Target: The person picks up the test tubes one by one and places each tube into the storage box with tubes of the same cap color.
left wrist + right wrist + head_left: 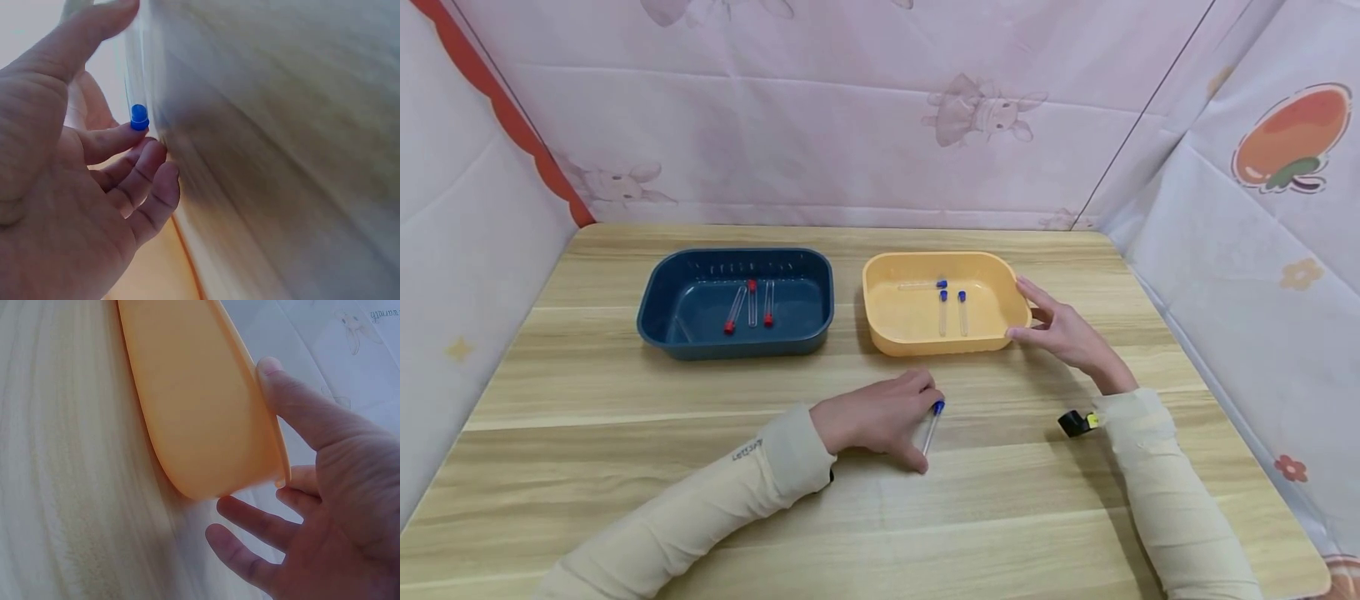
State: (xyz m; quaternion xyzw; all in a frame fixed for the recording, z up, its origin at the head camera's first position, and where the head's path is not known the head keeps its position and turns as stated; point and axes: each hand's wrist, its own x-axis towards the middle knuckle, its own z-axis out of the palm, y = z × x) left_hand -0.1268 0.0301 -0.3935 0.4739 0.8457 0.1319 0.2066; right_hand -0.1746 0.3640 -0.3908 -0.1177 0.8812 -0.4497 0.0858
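Note:
My left hand (880,414) pinches a clear, blue-capped test tube (932,429) lengthwise, the thumb at its bare end and the index finger at the blue cap (139,117). This tube is low over the table, in front of the yellow basin (940,346); whether it touches the wood I cannot tell. My right hand (1071,333) holds the basin's right end, with the thumb (294,400) on the rim and the other fingers spread about the corner. Inside the basin lie three blue-capped tubes (964,317), one crosswise at the back.
To the left stands a dark blue basin (737,348) with three red-capped test tubes (752,304) in it. Both basins rest on a wooden table (647,467). Patterned cloth walls (850,142) close off the back and sides. A small black object (1075,423) is by the right cuff.

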